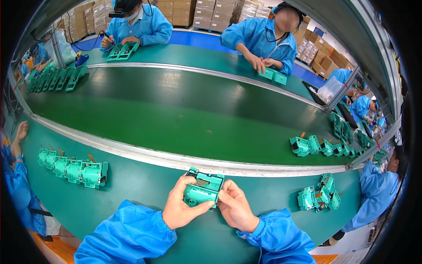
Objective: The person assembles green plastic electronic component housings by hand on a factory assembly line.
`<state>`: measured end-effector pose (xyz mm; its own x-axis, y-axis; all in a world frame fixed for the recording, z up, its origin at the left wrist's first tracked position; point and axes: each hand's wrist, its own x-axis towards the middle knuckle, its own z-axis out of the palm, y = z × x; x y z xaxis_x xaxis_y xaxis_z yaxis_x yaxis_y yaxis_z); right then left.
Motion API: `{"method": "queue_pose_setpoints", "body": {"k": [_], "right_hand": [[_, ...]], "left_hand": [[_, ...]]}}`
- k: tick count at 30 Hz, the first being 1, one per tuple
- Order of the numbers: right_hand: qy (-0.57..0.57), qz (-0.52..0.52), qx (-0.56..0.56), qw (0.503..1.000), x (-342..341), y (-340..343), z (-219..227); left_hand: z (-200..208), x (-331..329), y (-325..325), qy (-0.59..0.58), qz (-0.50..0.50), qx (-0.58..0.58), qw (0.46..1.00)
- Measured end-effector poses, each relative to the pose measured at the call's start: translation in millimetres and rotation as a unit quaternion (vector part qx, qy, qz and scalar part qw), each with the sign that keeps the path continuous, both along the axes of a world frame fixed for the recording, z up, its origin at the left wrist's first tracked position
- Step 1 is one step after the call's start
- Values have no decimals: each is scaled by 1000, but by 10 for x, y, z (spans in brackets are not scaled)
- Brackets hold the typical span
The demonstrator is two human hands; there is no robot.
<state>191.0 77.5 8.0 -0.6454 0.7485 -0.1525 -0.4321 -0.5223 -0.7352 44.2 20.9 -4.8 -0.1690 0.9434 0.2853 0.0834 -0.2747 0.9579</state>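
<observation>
A green plastic housing (203, 192) with a rounded front and a dark-edged recess on top is held up over the near bench. My left hand (184, 206) grips it from the left, with the thumb across its lower front and the fingers behind its upper left edge. At its right end, my right hand (236, 206) is closed, thumb and fingertips pinching the edge. A small brown piece shows in the recess. The fingertips of my right hand are partly hidden, so anything small between them cannot be made out.
A row of green housings (73, 170) stands on the bench to my left, and a small cluster (322, 193) lies to my right. Beyond a metal rail (145, 157) runs a green conveyor belt (189, 114) carrying more housings (300, 146). Co-workers sit across and at both sides.
</observation>
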Motion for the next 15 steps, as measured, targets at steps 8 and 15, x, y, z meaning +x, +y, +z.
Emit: {"method": "queue_pose_setpoints", "body": {"k": [8,15], "right_hand": [[7,51,13,999,-17,27,-2],[24,56,0,998,5,25,-3]], "left_hand": [[88,-29,23,-144,3,-61,988],[53,-45,31,-257,-35,-92,961]]}}
